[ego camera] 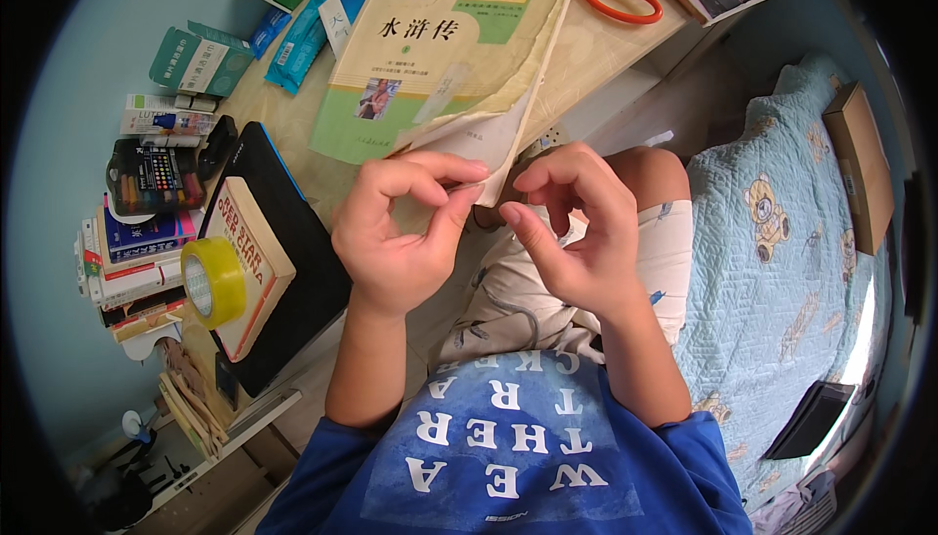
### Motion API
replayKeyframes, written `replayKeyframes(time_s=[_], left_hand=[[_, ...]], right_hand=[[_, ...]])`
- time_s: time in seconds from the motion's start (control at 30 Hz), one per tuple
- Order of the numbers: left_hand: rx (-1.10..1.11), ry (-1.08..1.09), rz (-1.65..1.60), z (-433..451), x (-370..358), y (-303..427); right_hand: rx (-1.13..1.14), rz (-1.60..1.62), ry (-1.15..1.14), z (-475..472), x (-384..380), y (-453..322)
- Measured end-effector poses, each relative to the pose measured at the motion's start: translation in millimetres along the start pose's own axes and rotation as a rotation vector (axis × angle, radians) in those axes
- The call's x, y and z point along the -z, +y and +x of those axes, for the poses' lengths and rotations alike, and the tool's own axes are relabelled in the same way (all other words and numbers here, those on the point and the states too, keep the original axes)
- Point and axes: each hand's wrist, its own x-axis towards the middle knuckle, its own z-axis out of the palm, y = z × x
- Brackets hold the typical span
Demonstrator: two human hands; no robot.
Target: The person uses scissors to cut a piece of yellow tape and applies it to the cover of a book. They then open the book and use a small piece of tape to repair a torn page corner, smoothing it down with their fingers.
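A worn paperback book (432,44) with a cream and green cover lies on the desk before me, its lower right cover corner creased and lifted from the pages. At that lower edge, my left hand (418,223) pinches something thin and small between thumb and forefinger; whether it is a page corner or a loose bit is unclear. To the right of the book's lower corner, my right hand (575,223) is raised with thumb and forefinger apart and nothing between them. A strip of clear tape seems stuck on the cover's lower part.
Left on the desk, a yellow tape roll (214,282) rests on a paperback (253,264) atop a black laptop (308,300). Orange-handled scissors (623,4) lie beyond the book. A teal packet (297,44) is beside it. A quilted bed (762,242) stands right.
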Motion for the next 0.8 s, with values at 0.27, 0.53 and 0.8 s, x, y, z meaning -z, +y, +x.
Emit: replayKeyframes(time_s=[0.27, 0.53, 0.8], left_hand=[[0.088, -0.005, -0.179, -3, -3, 4], [-0.21, -0.089, 0.491, 3, 16, -3], [-0.143, -0.106, 0.555, -5, 13, -1]], right_hand=[[0.216, -0.268, -0.002, 18, -11, 1], [0.282, -0.105, -0.091, 19, -5, 6], [0.139, -0.044, -0.14, 16, -11, -2]])
